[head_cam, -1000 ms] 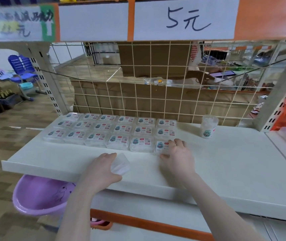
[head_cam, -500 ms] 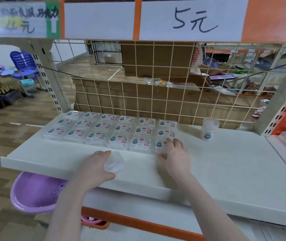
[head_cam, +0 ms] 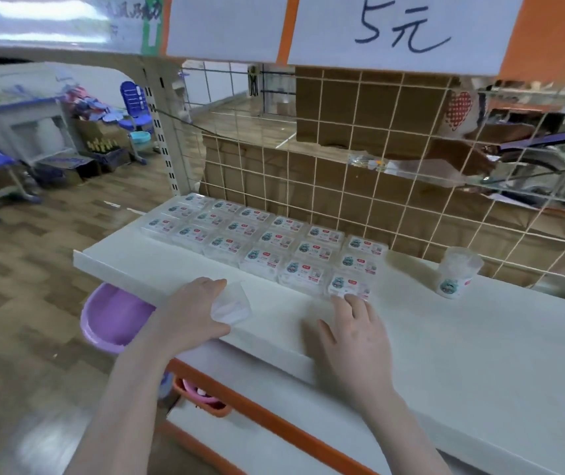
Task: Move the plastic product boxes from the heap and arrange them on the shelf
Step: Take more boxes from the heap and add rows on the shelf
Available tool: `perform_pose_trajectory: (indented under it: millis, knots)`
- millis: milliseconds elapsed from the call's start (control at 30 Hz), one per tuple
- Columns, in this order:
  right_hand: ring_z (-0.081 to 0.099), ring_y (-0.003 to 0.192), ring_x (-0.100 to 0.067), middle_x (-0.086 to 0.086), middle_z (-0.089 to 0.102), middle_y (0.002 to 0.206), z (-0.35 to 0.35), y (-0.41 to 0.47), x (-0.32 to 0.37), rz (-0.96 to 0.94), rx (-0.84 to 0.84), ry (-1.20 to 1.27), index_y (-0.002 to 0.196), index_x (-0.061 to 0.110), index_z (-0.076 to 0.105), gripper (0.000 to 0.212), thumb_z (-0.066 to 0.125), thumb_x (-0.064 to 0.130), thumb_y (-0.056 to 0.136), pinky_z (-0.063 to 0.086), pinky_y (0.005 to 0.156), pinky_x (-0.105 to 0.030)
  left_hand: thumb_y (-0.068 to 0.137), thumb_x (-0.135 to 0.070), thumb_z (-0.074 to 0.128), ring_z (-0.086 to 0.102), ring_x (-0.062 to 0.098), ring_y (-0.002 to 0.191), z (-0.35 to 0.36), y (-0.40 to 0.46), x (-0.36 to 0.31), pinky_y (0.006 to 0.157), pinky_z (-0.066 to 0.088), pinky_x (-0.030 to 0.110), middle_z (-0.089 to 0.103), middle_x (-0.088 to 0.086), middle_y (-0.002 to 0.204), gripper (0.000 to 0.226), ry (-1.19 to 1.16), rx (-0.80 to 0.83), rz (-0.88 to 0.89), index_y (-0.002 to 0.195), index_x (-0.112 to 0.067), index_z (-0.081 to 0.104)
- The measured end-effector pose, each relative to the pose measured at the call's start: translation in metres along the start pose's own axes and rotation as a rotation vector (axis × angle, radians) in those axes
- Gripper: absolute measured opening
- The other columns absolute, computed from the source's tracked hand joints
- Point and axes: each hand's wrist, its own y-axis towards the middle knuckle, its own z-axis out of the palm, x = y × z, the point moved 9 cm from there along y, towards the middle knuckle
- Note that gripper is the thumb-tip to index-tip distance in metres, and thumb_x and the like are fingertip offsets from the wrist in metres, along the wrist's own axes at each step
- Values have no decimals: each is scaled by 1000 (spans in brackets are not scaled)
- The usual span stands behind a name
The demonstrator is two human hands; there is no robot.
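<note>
A: So, what does the left hand (head_cam: 192, 313) have in its grip?

B: It holds one clear plastic box (head_cam: 231, 305). The thumb and the fingers are curled round it, and the box sticks out on the far side of the hand, a little tilted. The hand is over the front part of the white shelf (head_cam: 480, 354); I cannot tell if the box touches the shelf.

A: And the right hand (head_cam: 355, 332)?

B: It grips nothing. Its fingers are nearly straight and a little spread, and the palm is low over the shelf. The fingertips (head_cam: 351, 298) touch the near edge of the front corner box (head_cam: 348, 286).

A: Where is that box seen from the left grip?

B: To the right of it and a little farther back. It is the near right corner of the arranged boxes (head_cam: 257, 240). These lie flat in three rows, side by side and touching, with the labels up. The rows go from the right hand away to the left and back, up to the wire grid (head_cam: 377, 186) behind the shelf.

A: Anything more around?

B: Farther right of the right hand a round clear tub (head_cam: 457, 272) stands upright near the grid, well apart from the boxes. Below the left hand, under the shelf edge, a purple basin (head_cam: 113, 317) shows. Above hangs a paper sign (head_cam: 401, 29) with "5元".
</note>
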Motion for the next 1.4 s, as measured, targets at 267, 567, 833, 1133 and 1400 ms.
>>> perform_pose_trajectory:
  millis: [267, 567, 833, 1133, 1400]
  knots:
    - [38, 124, -21, -2, 46, 132, 39, -2, 42, -124, 166, 22, 131, 19, 44, 45, 40, 45, 95, 23, 102, -25, 78, -28, 69, 43, 18, 125, -16, -24, 38, 98, 37, 27, 43, 2, 139, 77, 48, -37, -73, 145, -16, 33]
    - [34, 126, -20, -1, 42, 134, 80, 33, 117, -70, 189, -54, 130, 22, 42, 44, 41, 43, 92, 22, 104, -26, 76, -27, 73, 43, 16, 125, -41, 9, 125, 96, 34, 22, 46, 1, 136, 80, -5, -47, 15, 145, -16, 35]
    - [39, 121, -22, -4, 46, 130, 117, 72, 204, 50, 103, -94, 128, 20, 45, 39, 42, 39, 94, 27, 99, -29, 73, -27, 70, 47, 18, 118, -72, 60, 213, 97, 39, 32, 50, 3, 128, 68, 27, 22, 135, 136, -18, 45]
    - [43, 117, -25, -6, 51, 123, 140, 86, 227, 157, 104, -55, 124, 15, 52, 38, 51, 32, 89, 30, 99, -30, 78, -31, 67, 41, 12, 124, -63, 95, 239, 92, 35, 18, 41, -5, 140, 74, 17, 167, 260, 144, -24, 35]
    - [60, 87, -37, -15, 64, 90, 130, 84, 224, 163, -50, 71, 91, 2, 69, 26, 76, 9, 67, 51, 78, -42, 72, -46, 67, 50, 10, 99, -41, 118, 230, 83, 36, 22, 57, -9, 108, 41, -102, 396, 278, 108, -28, 61]
